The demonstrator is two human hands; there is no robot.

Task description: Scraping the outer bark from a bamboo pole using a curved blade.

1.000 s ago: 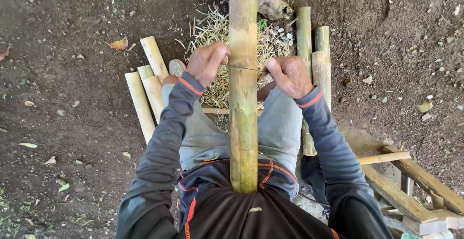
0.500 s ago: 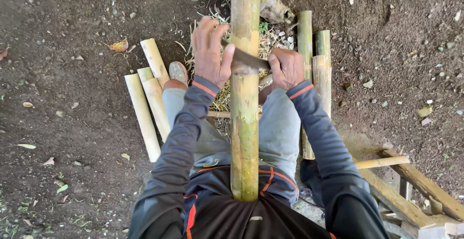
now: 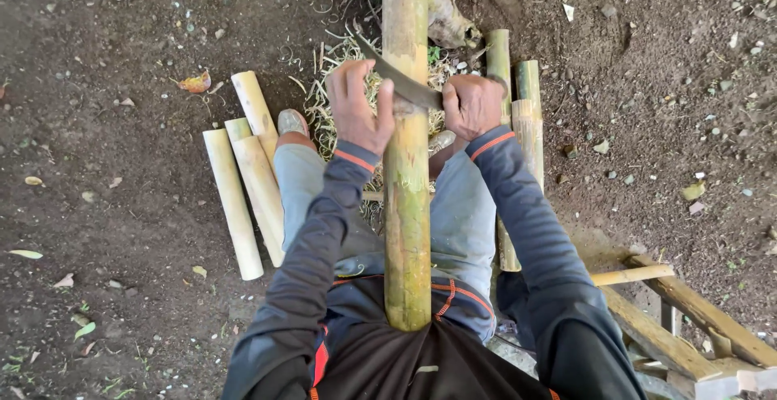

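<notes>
Long green-yellow bamboo pole [image 3: 406, 197] running near to far down the middle of the view, near end braced against the body, far end out past the top edge. Curved blade [image 3: 402, 84] lying across the pole, well toward the far end. Right hand [image 3: 472, 106] clamped on the blade's handle just right of the pole; left hand [image 3: 358, 108] set on the blade's other end just left of the pole, fingers curled over it, though whether fully closed cannot be told. Best to keep both hands level and the pressure even, so the edge skims the skin rather than digging in. Worth keeping the blade at a shallow angle, the strokes short, and the pole pinned firmly between the legs to stop it rolling. Left fingers better kept on the spine, clear of the edge. Cut bamboo lengths [image 3: 243, 185] lying on the dirt to the left, more lengths [image 3: 522, 117] to the right, shavings [image 3: 336, 84] beneath the hands, a wooden frame [image 3: 680, 319] near right.
</notes>
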